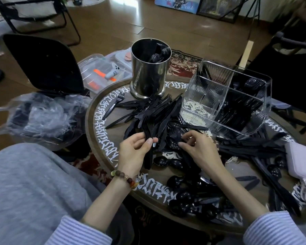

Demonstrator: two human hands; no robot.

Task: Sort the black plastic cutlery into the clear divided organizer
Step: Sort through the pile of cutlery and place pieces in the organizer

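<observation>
Mostly: organizer (226, 101) holds spoons (253, 87); steel cup (149, 71) holds cutlery.
</observation>
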